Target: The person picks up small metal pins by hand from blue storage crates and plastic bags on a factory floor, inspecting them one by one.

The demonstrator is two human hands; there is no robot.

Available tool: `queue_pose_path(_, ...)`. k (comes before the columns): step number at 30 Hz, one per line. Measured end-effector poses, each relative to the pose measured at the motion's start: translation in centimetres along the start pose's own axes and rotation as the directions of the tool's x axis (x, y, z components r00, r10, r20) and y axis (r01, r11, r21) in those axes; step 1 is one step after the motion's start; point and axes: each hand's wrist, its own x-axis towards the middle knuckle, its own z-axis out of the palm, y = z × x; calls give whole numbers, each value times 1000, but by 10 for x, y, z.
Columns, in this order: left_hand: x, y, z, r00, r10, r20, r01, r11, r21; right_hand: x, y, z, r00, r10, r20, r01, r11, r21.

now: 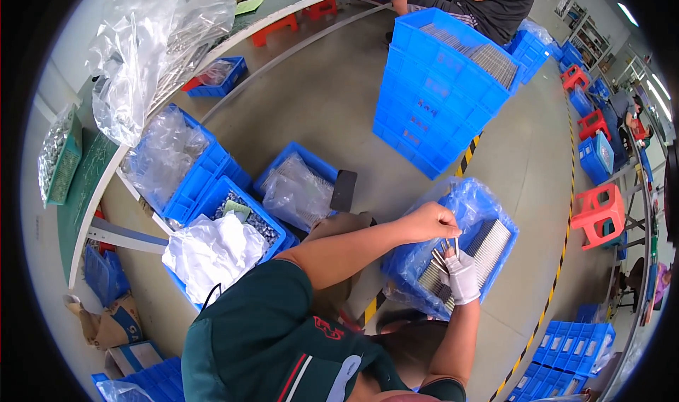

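My left hand (428,222), bare, is closed in a pinch on the upper end of a thin metal rod (457,245). Just below it, my right hand (463,278), in a white glove with bare fingertips, is closed around several similar metal rods (438,262). Both hands are over a blue crate (506,252) lined with a clear bluish plastic bag (403,271). Inside the crate, rows of silvery metal rods (491,246) lie packed side by side. The fingers of my right hand partly hide the rods they hold.
A tall stack of blue crates (438,98) stands ahead. To the left are a crate with white sheeting (216,253), a bagged crate (297,190) with a dark phone-like slab (344,191), and a green workbench (92,169). Red stools (600,214) stand right; a seated person (495,6) is beyond.
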Motion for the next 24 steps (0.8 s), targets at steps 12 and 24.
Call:
queue_pose_path(12, 0, 0, 5, 998, 64, -1, -64, 996, -64, -6, -5, -1, 999, -18, -33, 21, 997, 69)
queue_pose_path(24, 2, -23, 27, 943, -212, 257, 251, 960, -126, 16, 55, 2, 962, -104, 254, 106, 994, 4)
